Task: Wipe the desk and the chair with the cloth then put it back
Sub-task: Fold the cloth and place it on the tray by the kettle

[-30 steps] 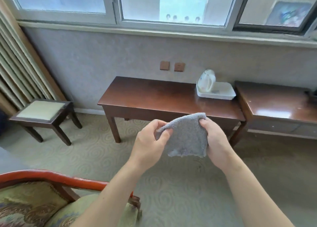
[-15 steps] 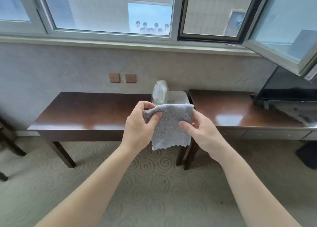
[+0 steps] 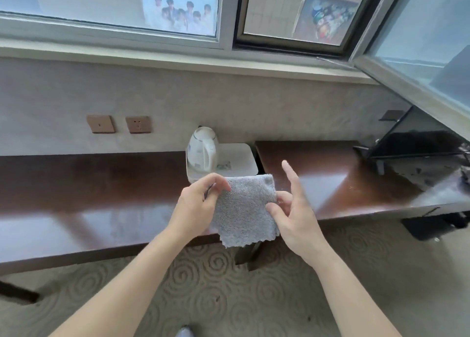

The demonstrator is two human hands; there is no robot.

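From the head camera, the grey cloth hangs in the air at the centre of the frame, held up in front of the dark wooden desk and not touching its top. The left hand sits at the cloth's 9 o'clock, fingers curled and pinching its upper left edge between thumb and fingertips. The right hand is at the cloth's 3 o'clock: thumb and the lower fingers grip the right edge, while the index finger points up, free of the fabric (the rest of that hand is loosely spread).

At 12 o'clock from the cloth a white kettle stands on a white tray at the desk's right end. A second wooden surface lies at 2 o'clock. Patterned carpet fills the 6 o'clock area.
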